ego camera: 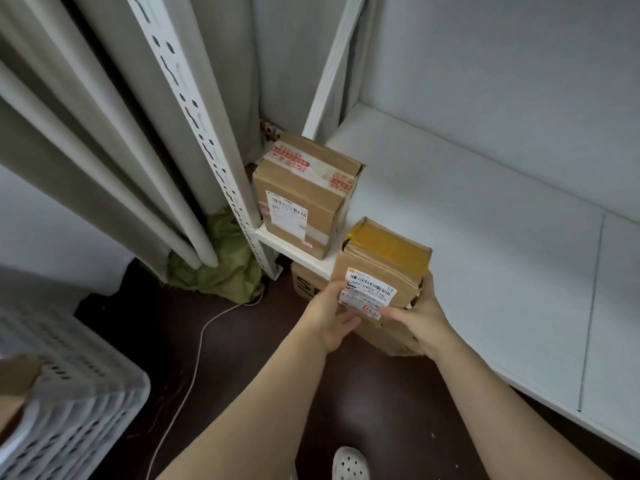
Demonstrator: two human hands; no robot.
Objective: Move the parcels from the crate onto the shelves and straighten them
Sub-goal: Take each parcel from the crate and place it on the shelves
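Cardboard parcel [384, 261] at shelf [485, 244] front edge, clamped by left grip [327, 322] and right grip [420, 318]; second parcel [304, 195] at shelf left end.

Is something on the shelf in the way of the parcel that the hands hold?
Nothing visible does. The left hand and right hand hold the parcel at the shelf edge; the taped box stands left, not behind.

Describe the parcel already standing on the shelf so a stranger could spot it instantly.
Find the white shelf and follow it to its left end, beside the perforated upright post. The parcel there is a brown carton with red-printed tape across its top and a white barcode label; the yellow-taped carton beside it lacks that red tape.
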